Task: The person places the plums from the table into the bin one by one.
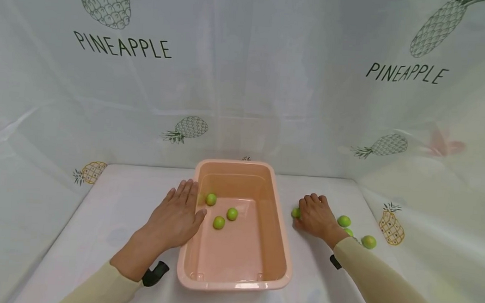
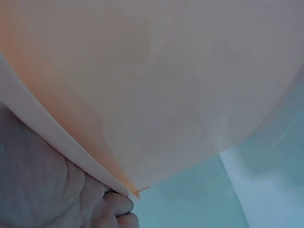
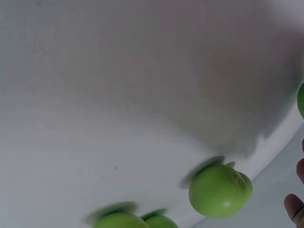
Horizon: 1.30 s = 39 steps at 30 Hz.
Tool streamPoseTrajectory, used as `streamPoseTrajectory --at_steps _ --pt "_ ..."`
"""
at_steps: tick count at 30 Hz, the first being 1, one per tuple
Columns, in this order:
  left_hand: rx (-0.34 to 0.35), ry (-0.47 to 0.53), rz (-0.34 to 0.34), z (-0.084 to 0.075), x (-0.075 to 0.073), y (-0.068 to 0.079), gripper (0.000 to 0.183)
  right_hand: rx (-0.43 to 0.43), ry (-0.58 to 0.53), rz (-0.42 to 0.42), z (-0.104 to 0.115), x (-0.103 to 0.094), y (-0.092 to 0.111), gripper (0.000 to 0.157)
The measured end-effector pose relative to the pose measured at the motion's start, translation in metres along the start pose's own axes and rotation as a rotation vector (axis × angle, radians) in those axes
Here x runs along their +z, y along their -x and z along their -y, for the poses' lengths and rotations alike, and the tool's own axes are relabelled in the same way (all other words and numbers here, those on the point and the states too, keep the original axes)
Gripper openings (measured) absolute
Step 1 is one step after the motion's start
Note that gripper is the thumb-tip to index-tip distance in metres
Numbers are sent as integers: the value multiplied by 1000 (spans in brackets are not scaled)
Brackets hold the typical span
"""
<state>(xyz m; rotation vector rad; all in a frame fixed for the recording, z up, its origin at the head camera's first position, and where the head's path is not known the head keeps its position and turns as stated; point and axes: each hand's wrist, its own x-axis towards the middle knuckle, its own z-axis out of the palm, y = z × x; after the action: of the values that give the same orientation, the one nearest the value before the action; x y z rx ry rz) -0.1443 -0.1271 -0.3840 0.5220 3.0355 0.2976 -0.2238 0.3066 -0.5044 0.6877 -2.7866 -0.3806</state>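
Note:
My left hand (image 1: 179,215) rests with straight fingers along the left rim of a pink plastic basin (image 1: 234,286), its thumb reaching over the inner side. In the left wrist view the palm (image 2: 38,175) lies against the rim. Inside the basin are three small green round fruits (image 1: 219,222). To the right of the basin, my right hand (image 1: 315,216), fingers bent, holds another green fruit (image 1: 295,212) low over the table. That fruit is partly hidden by the hand, and only its edge (image 3: 301,100) shows in the right wrist view.
Several more green fruits (image 1: 369,241) lie on the white table covering (image 1: 309,285) beside my right wrist; some appear as a cluster (image 3: 218,191) in the right wrist view. A pineapple-print sheet (image 1: 247,77) hangs behind and on both sides.

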Motion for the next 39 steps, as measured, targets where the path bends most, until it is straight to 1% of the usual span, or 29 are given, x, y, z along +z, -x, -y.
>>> streamPoseTrajectory --at_steps 4,6,9,11,14,16,19,21,24,28,31,35,39 --pt "1 -4 -2 0 -1 1 78 41 -39 20 -7 -9 -5 42" --pt "4 -5 -3 0 -1 1 77 56 -58 12 -12 -17 -8 40" --pt "6 -7 -7 -1 -3 2 77 55 -66 -47 -19 -31 -15 38" --pt "9 -9 -11 -2 -3 2 76 45 -69 -108 -23 -43 -20 38" --pt "10 -12 -11 -3 -3 2 77 34 -95 -197 -23 -67 -30 36" --pt "11 -25 -11 -3 -2 3 77 33 -128 -242 -18 -87 -38 34" --pt "15 -48 -20 -2 -1 2 78 18 -179 -287 -4 -117 -54 28" --pt "19 -58 -31 -2 -1 2 79 -10 -210 -309 10 -133 -63 25" --pt "25 -51 -41 -1 -1 2 78 -82 -238 -320 33 -149 -74 25" --pt "26 -40 -32 -1 0 2 77 -160 -254 -289 64 -154 -82 27" --pt "27 -42 -24 -1 0 1 77 -184 -253 -255 82 -152 -87 29" --pt "23 -46 -19 -1 -1 1 77 -207 -246 -235 97 -145 -93 28" --pt "15 -32 -15 -2 -1 1 78 -207 -218 -241 103 -136 -94 25"
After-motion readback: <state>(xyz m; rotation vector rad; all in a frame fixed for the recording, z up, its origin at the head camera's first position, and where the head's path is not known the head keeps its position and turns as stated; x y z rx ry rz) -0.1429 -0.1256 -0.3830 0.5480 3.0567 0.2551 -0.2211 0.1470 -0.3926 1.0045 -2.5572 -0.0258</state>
